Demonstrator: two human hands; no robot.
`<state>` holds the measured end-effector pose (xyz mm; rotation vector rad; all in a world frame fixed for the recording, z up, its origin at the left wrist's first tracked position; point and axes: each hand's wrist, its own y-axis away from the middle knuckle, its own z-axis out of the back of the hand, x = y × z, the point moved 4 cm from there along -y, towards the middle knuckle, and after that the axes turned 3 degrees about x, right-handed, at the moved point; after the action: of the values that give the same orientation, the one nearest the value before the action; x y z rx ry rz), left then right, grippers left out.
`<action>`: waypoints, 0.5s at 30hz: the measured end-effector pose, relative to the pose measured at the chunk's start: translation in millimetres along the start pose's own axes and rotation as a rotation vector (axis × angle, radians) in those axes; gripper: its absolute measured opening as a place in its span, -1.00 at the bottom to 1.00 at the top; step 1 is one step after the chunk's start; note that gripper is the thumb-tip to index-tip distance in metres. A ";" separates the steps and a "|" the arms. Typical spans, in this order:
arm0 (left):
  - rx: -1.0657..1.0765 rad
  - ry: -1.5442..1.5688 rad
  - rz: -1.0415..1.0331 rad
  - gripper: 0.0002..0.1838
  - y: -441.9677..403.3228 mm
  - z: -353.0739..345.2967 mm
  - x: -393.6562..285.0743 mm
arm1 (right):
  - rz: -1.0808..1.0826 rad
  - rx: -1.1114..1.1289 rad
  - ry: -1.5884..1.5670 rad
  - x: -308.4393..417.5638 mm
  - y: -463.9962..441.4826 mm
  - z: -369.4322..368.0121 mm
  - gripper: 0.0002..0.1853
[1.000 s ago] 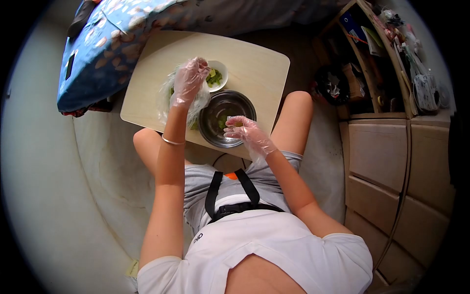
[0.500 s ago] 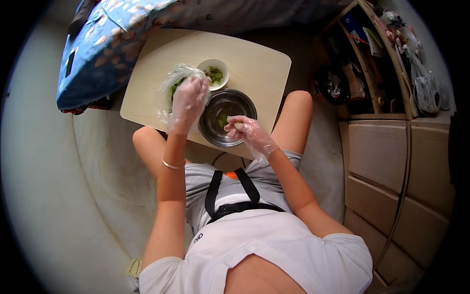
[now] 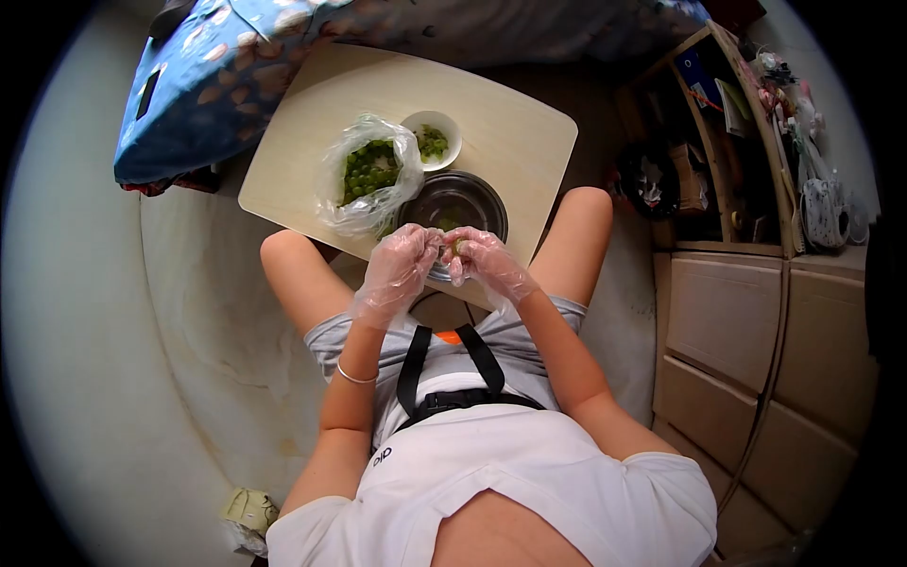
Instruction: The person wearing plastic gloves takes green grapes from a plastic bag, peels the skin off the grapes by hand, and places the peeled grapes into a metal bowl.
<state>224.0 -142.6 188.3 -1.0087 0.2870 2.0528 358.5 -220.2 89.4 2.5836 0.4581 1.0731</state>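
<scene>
A clear plastic bag (image 3: 333,180) stands open on the low table (image 3: 510,128), with green grapes (image 3: 370,170) inside. Beside it is a white bowl (image 3: 454,138) holding green and brownish bits. The metal bowl (image 3: 490,200) sits at the table's near edge, a little green showing in it. Both hands wear clear plastic gloves and meet over its near rim. My right hand (image 3: 487,261) is closed on a small green grape (image 3: 457,248). My left hand (image 3: 401,269) is pinched right beside it; what its fingertips hold, if anything, is too small to name.
A blue flowered cloth (image 3: 222,85) covers the surface beyond the table, with a dark phone-like object (image 3: 148,94) on it. My knees flank the table. To the right are a wooden shelf (image 3: 789,189), a black bin bag (image 3: 650,180) and beige drawers (image 3: 723,317).
My left hand has come from the white bowl and bag back to my right hand over the metal bowl. The bag's mouth and the grapes are now uncovered. The view has shifted slightly.
</scene>
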 end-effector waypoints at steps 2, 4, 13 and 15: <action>0.019 -0.009 0.029 -0.87 1.6 -0.1 -0.4 | -0.010 -0.006 0.046 3.1 0.0 -3.5 -0.76; 0.030 -0.001 0.045 -0.86 1.7 1.1 -3.5 | -0.020 -0.011 0.090 4.6 -0.4 -4.4 -0.76; 0.063 -0.004 0.052 -0.82 -0.9 1.0 -9.0 | -0.006 0.030 0.119 15.6 3.0 -12.6 -0.77; 0.065 -0.014 0.058 -0.81 -1.1 -0.6 -8.9 | 0.030 0.028 0.265 25.3 9.4 -20.2 -0.78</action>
<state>228.3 -147.2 194.7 -0.9567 0.3770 2.0880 362.5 -215.3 122.6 2.4885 0.4997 1.4381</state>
